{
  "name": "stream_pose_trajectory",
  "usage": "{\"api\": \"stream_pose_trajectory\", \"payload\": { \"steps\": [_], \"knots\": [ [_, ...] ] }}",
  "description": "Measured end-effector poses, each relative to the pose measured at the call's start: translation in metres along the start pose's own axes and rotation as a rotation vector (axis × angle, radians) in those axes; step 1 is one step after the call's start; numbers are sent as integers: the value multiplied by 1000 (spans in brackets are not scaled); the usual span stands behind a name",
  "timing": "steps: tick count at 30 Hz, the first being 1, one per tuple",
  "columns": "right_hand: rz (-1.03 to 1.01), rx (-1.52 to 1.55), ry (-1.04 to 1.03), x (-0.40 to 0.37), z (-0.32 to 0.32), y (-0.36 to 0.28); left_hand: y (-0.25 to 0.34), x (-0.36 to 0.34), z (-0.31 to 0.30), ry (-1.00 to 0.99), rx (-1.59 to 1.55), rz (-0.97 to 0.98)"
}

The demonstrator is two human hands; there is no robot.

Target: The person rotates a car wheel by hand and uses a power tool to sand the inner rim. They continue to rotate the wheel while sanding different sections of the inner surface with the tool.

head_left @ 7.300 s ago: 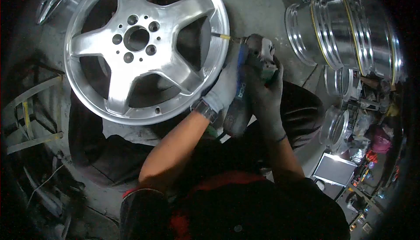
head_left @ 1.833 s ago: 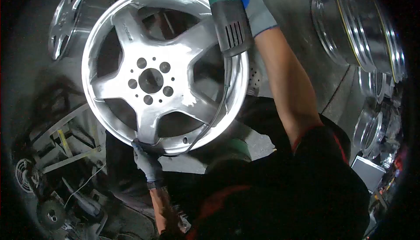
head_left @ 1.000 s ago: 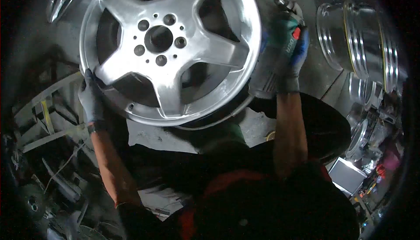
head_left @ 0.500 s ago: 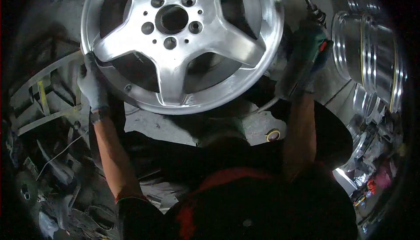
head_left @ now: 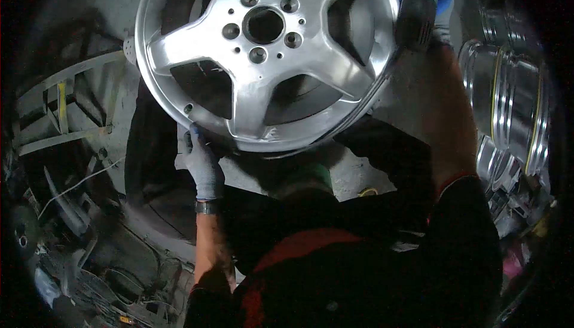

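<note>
A bare-metal, five-spoke alloy wheel (head_left: 254, 98) fills the upper middle of the head view, its face turned up toward me. My left hand (head_left: 204, 169), in a grey glove, grips the wheel's lower-left edge; some fingers are hidden behind the rim. At the wheel's upper right, my right hand (head_left: 443, 2) in a blue glove is wrapped around a green-and-black power grinder (head_left: 417, 20). The grinder's body lies beside the rim, and its working end is cut off by the top of the view.
More shiny wheel rims (head_left: 508, 101) stand along the right side. On the left lies a metal frame (head_left: 66, 107) with a yellow strip, and below it a heap of dark parts (head_left: 113, 268). A tape roll (head_left: 367, 192) is partly visible on the floor.
The wheel appears shifted right and slightly turned. My left hand has moved from its left side to its lower-left edge. My right hand and the grinder have moved up, closer to the rim.
</note>
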State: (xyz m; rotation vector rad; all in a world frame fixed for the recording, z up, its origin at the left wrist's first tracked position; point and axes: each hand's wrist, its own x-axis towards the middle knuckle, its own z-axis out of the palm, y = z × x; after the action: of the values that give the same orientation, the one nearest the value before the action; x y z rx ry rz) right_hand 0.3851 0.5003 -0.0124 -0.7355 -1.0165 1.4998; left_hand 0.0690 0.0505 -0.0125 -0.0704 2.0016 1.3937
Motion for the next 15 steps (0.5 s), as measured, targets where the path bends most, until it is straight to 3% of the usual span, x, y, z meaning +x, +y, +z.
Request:
{"api": "stream_pose_trajectory", "payload": {
  "steps": [3,5,9,12,14,15],
  "knots": [
    [14,-51,-29,21,4,0,-3,6,2,-21,-35,-5],
    [21,-80,-42,29,5,1,-9,12,-1,-78,15,141],
    [31,-138,-64,35,5,-1,-9,13,7,-26,-24,86],
    [40,-155,-116,29,0,1,-15,22,0,-1,-40,242],
    [33,-161,-139,16,-7,-3,-7,21,-2,126,123,33],
    [18,-167,-148,7,-10,-5,-15,31,-9,117,94,89]
  ]
}}
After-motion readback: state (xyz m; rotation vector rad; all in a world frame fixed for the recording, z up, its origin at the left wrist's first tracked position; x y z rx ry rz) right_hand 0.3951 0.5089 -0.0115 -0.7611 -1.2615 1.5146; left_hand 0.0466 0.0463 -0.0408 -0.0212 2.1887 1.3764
